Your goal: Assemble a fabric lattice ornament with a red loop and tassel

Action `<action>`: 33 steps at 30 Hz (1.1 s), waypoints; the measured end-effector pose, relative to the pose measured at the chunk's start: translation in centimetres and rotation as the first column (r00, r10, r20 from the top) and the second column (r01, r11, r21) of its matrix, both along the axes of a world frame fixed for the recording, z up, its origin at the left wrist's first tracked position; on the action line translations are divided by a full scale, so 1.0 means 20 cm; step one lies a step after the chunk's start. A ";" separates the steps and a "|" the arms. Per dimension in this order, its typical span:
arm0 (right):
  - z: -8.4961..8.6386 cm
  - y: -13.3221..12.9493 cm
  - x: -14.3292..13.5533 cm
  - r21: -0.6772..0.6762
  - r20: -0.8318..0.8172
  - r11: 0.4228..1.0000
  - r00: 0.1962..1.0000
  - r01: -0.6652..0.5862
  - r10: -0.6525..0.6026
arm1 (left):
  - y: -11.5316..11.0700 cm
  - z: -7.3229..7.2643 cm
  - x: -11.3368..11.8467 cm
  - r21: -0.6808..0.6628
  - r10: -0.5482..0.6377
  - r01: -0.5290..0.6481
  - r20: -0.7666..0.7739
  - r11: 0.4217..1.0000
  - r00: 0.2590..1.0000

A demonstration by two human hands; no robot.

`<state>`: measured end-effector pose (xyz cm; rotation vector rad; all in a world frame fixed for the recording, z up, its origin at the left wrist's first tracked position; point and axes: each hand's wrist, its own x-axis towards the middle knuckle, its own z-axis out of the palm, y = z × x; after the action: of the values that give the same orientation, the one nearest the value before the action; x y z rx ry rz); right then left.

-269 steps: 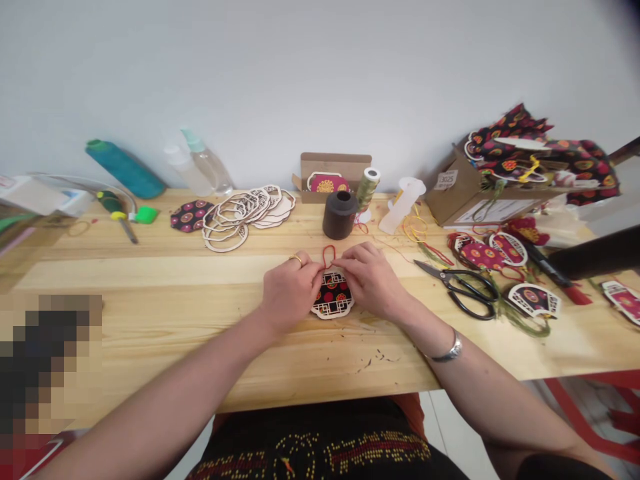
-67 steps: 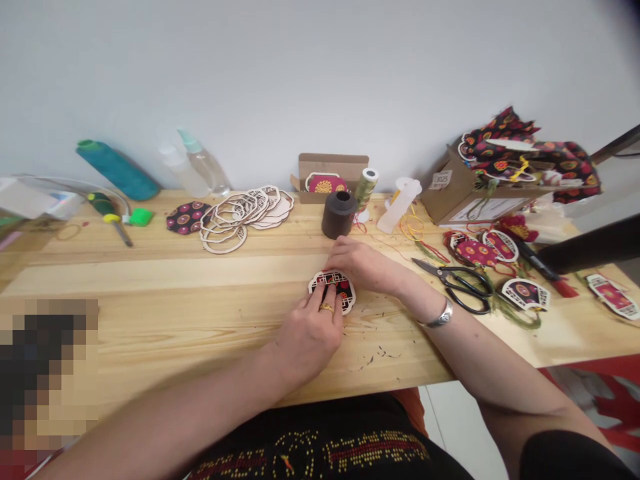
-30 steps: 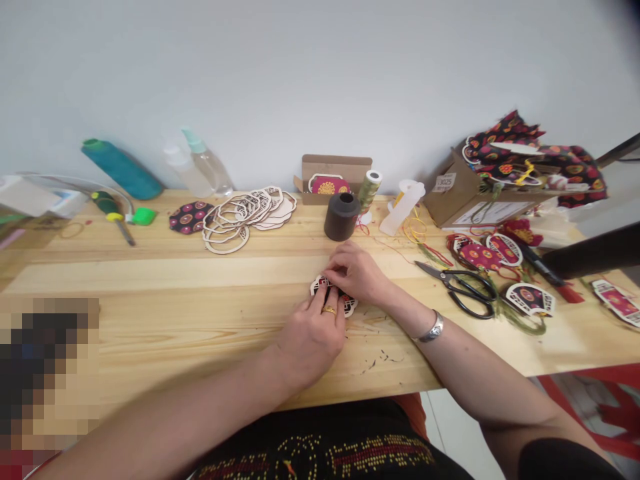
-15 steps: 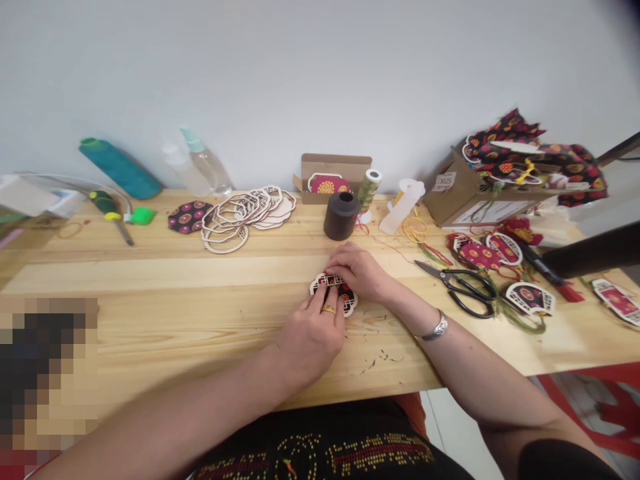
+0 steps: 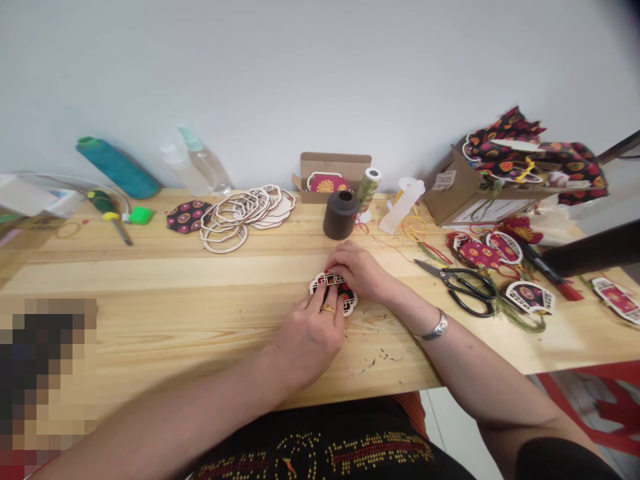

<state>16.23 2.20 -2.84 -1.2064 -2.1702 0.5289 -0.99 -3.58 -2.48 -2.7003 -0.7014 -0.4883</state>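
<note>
A small scalloped ornament [image 5: 349, 305] of pale wooden lattice over dark flowered fabric lies on the table under both hands. My left hand [image 5: 316, 328], with a gold ring, presses its outstretched fingers flat across the ornament's face; its thumb is hidden. At the ornament's upper edge, my right hand [image 5: 359, 270] has its fingers curled together in a pinch. A bit of red shows beside those fingertips, too small to name. Dark scraps [image 5: 383, 360] are scattered on the wood to the right.
Behind the hands stand a black thread cone [image 5: 341, 217] and a small open carton [image 5: 335, 160]. Wooden frames [image 5: 225, 243] are heaped left of it. Black-handled scissors [image 5: 467, 285], finished ornaments [image 5: 529, 298] and a full cardboard box [image 5: 443, 203] are on the right. A screwdriver [image 5: 107, 210] lies far left.
Both hands and the ornament keep practically the same place and pose. Only a very slight shift of the whole view shows.
</note>
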 end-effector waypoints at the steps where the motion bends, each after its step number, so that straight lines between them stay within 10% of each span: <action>1: 0.00 0.00 0.00 0.025 0.016 0.999 1.000 -0.023 0.023 | 0.00 0.00 0.00 -0.004 0.000 0.000 -0.002 1.000 1.000; 33: 0.04 -0.01 0.06 0.194 0.171 0.958 0.969 -0.212 0.180 | 0.00 0.01 0.00 -0.017 -0.005 0.005 -0.006 1.000 1.000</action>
<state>17.48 1.92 -2.11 -0.9486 -2.4229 0.2839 -1.00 -3.58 -2.23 -2.7188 -0.7003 -0.4777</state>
